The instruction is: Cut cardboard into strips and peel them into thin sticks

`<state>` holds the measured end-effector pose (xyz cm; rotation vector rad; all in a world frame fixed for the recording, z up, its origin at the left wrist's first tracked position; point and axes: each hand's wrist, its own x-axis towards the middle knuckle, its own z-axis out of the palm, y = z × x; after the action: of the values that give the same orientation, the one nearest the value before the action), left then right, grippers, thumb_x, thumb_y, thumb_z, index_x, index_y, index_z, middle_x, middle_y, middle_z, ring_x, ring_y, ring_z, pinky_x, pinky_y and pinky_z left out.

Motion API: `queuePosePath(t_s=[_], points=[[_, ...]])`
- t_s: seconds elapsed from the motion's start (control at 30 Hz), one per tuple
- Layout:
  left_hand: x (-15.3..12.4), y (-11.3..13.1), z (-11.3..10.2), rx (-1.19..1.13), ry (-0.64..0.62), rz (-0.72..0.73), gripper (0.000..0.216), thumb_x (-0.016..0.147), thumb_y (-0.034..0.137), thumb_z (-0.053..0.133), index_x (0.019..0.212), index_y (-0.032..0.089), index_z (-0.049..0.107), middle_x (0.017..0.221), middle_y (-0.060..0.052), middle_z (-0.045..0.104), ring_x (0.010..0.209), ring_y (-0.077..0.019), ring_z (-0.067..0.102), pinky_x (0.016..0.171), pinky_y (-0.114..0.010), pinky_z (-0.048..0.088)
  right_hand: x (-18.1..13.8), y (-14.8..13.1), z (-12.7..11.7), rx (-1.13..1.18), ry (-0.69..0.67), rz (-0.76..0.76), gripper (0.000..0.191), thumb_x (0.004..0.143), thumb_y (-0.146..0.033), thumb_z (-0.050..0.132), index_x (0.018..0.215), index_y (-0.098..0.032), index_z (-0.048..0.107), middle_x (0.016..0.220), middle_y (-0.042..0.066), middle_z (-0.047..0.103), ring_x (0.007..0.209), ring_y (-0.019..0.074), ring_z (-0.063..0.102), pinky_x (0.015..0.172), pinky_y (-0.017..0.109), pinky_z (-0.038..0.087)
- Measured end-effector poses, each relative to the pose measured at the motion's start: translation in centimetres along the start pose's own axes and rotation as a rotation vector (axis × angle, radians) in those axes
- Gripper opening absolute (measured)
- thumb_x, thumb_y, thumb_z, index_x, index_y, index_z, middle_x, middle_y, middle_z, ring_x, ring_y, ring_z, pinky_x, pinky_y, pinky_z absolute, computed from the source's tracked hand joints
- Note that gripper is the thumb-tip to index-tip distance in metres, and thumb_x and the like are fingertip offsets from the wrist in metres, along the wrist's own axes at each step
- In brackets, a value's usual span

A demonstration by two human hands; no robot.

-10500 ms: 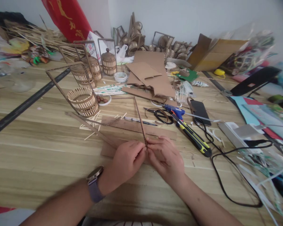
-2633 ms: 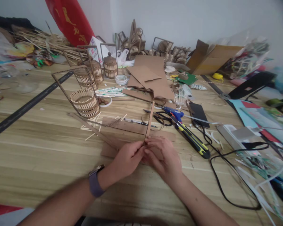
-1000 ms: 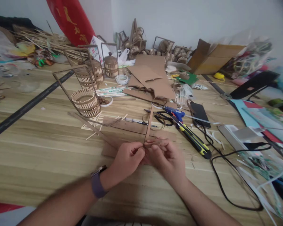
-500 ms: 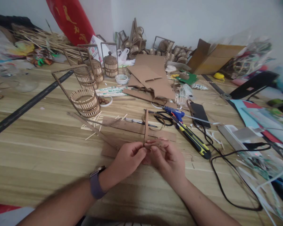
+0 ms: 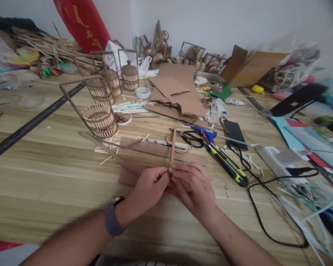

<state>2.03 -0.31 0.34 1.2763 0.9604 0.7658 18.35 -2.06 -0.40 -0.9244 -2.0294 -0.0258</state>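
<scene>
We see a wide table (image 5: pixel 44 177) of pale wood-grain boards filling nearly the whole view, its grain running left to right. Behind the table's far edge stands a plain white wall (image 5: pixel 238 22), with a red banner (image 5: pixel 80 22) bearing gold figures leaning against it above the table's far left part. Soft, even light falls on the table, and we find only faint shadows on its top.

Pen (image 5: pixel 163 143), basket (image 5: pixel 99 120) at its nine o'clock, scissors (image 5: pixel 191 138), glue gun (image 5: pixel 207 132) and phone (image 5: pixel 234 132) at three, knife (image 5: pixel 229 164) between three and four, cardboard sheets (image 5: pixel 180 92) at one, box (image 5: pixel 252 68) at two, cable (image 5: pixel 263 218) at four.
</scene>
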Motion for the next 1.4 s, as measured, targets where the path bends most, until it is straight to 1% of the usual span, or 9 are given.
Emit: queuePosePath(t_s=[0.13, 0.2, 0.27, 0.37, 0.47, 0.73, 1.0, 1.3, 1.4], points=[[0.07, -0.1, -0.05, -0.069, 0.016, -0.018, 0.023, 0.079, 0.032, 0.048, 0.065, 0.017, 0.058, 0.06, 0.001, 0.06, 0.057, -0.0141, 0.056, 0.055, -0.023, 0.048, -0.01, -0.22, -0.03, 0.0, 0.006, -0.012, 0.019, 0.091, -0.012, 0.058, 0.104, -0.026, 0.061, 0.098, 0.003, 0.079, 0.092, 0.0188, 0.074, 0.091, 0.041, 0.05], [0.06, -0.16, -0.06, -0.064, 0.02, -0.026, 0.023, 0.077, 0.031, 0.049, 0.062, 0.016, 0.059, 0.06, 0.0, 0.06, 0.057, -0.0141, 0.056, 0.055, -0.023, 0.048, -0.01, -0.36, 0.02, 0.02, 0.018, 0.018, 0.019, 0.091, -0.013, 0.058, 0.104, -0.027, 0.062, 0.097, 0.003, 0.079, 0.09, 0.0194, 0.074, 0.091, 0.042, 0.051], [0.02, -0.1, 0.0, -0.043, 0.028, -0.033, 0.024, 0.077, 0.031, 0.049, 0.061, 0.016, 0.059, 0.058, -0.001, 0.061, 0.056, -0.0143, 0.057, 0.054, -0.023, 0.046, -0.02, -0.44, 0.11, 0.068, 0.031, 0.113, 0.016, 0.092, -0.015, 0.058, 0.102, -0.027, 0.062, 0.094, 0.003, 0.079, 0.089, 0.0201, 0.074, 0.089, 0.043, 0.053], [-0.02, 0.18, 0.15, -0.061, 0.026, -0.049, 0.024, 0.077, 0.033, 0.05, 0.064, 0.016, 0.062, 0.058, -0.001, 0.062, 0.056, -0.0149, 0.059, 0.053, -0.023, 0.046, -0.1, -0.43, 0.28, 0.209, 0.062, 0.314, 0.01, 0.094, -0.019, 0.057, 0.097, -0.027, 0.063, 0.091, 0.003, 0.077, 0.089, 0.0201, 0.073, 0.082, 0.039, 0.057], [0.01, 0.46, 0.18, -0.141, -0.008, -0.072, 0.025, 0.078, 0.036, 0.052, 0.065, 0.016, 0.061, 0.057, -0.001, 0.063, 0.055, -0.0148, 0.059, 0.052, -0.023, 0.044, -0.26, -0.31, 0.37, 0.32, 0.081, 0.393, 0.009, 0.095, -0.021, 0.057, 0.097, -0.027, 0.064, 0.092, 0.004, 0.076, 0.092, 0.0203, 0.072, 0.08, 0.038, 0.058], [0.36, 0.04, -0.01, -0.384, -0.116, -0.124, 0.028, 0.079, 0.039, 0.056, 0.068, 0.014, 0.065, 0.06, -0.006, 0.067, 0.055, -0.0148, 0.058, 0.053, -0.024, 0.041, -0.49, -0.08, 0.21, 0.331, 0.064, 0.371, 0.011, 0.095, -0.019, 0.058, 0.099, -0.028, 0.064, 0.096, 0.003, 0.076, 0.095, 0.0191, 0.071, 0.082, 0.036, 0.059], [0.42, -0.02, -0.15, -0.51, -0.132, -0.198, 0.03, 0.074, 0.043, 0.062, 0.069, 0.013, 0.066, 0.059, -0.005, 0.065, 0.052, -0.0123, 0.057, 0.051, -0.022, 0.041, -0.64, -0.08, 0.15, 0.307, 0.052, 0.369, 0.011, 0.095, -0.02, 0.058, 0.101, -0.027, 0.063, 0.098, 0.004, 0.077, 0.094, 0.0197, 0.073, 0.079, 0.036, 0.061], [0.49, -0.39, -0.3, -0.643, -0.153, -0.253, 0.025, 0.072, 0.037, 0.064, 0.068, 0.012, 0.066, 0.058, -0.005, 0.066, 0.049, -0.0102, 0.054, 0.05, -0.021, 0.042, -0.45, -0.03, 0.27, 0.319, 0.039, 0.327, 0.014, 0.094, -0.017, 0.058, 0.101, -0.028, 0.063, 0.098, 0.003, 0.077, 0.094, 0.0191, 0.073, 0.081, 0.035, 0.061], [0.45, -0.44, -0.34, -0.656, -0.163, -0.262, 0.024, 0.072, 0.036, 0.064, 0.068, 0.012, 0.066, 0.058, -0.005, 0.066, 0.049, -0.0102, 0.054, 0.05, -0.02, 0.043, -0.65, 0.07, 0.33, 0.336, 0.035, 0.348, 0.015, 0.093, -0.016, 0.059, 0.102, -0.028, 0.063, 0.1, 0.003, 0.076, 0.096, 0.0185, 0.072, 0.082, 0.035, 0.061]])
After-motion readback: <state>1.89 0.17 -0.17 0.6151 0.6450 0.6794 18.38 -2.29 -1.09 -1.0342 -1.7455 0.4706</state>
